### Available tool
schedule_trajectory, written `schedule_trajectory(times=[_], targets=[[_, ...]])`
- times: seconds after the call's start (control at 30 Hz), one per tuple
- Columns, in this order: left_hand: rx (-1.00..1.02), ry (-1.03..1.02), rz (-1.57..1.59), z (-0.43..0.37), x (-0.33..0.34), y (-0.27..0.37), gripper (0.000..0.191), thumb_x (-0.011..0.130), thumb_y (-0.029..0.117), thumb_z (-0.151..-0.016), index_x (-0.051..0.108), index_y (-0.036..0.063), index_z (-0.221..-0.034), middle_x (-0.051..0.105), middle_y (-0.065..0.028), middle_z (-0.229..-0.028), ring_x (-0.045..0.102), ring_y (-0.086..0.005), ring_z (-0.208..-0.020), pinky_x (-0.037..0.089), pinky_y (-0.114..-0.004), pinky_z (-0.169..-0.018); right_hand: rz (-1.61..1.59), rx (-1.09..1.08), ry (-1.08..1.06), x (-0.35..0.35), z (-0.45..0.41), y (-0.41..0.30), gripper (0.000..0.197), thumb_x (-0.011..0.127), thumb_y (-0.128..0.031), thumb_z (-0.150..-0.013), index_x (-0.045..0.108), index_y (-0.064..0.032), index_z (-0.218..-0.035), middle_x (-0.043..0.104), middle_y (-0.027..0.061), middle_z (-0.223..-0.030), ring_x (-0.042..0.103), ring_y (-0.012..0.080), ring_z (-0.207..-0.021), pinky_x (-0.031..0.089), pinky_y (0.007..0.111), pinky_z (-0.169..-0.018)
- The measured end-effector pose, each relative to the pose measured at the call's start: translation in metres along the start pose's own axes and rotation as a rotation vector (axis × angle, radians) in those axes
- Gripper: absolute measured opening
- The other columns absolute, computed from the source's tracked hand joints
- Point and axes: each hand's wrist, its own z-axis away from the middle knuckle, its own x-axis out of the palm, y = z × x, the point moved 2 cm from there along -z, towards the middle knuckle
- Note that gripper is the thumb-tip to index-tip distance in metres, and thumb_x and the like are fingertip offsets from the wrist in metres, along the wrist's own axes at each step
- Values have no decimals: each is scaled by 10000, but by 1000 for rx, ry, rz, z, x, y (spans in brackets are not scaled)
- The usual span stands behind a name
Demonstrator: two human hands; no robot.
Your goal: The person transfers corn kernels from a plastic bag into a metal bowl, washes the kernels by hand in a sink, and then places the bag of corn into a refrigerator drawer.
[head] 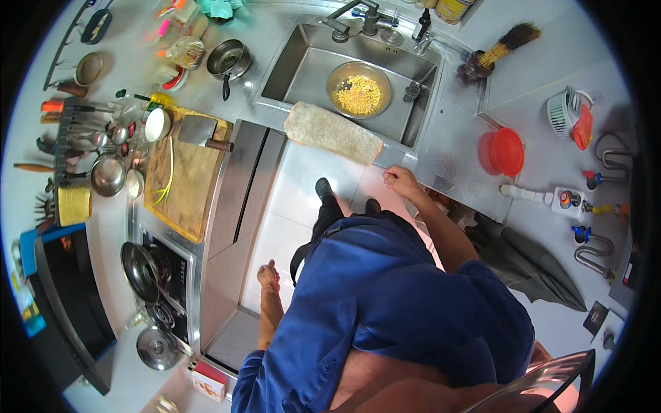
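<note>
My left hand hangs low beside my body, its fingers loosely bent, with nothing seen in it. My right hand is just off the sink's front edge, near the end of a beige towel; its fingers are curled loosely and it appears to hold nothing. The towel lies over the rim of the steel sink. In the sink stands a metal bowl with yellow corn kernels, next to a dark scouring pad.
On the left counter, a cleaver and a green onion lie on a wooden cutting board. Beyond it is a stove with a wok. A small pan sits left of the sink, a red basin to the right.
</note>
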Motion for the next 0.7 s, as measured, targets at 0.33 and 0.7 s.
schedule_trajectory(times=[0.33, 0.7], targets=[[212, -319, 45, -70, 71, 175, 417, 694, 117, -864, 360, 197, -627, 401, 49, -500, 301, -63, -373, 242, -232, -347, 148, 69, 284, -15, -20, -47, 245, 629, -230, -826, 681, -11, -921, 678, 87, -751, 649, 158, -651, 514, 311, -638], [98, -39, -138, -51, 7, 126, 347, 684, 198, -879, 408, 175, -670, 418, 38, -547, 337, -65, -397, 259, -226, -340, 584, 14, 341, -48, -168, -84, 208, 597, -231, -808, 702, -81, -906, 696, 148, -902, 683, 288, -842, 534, 398, -732]])
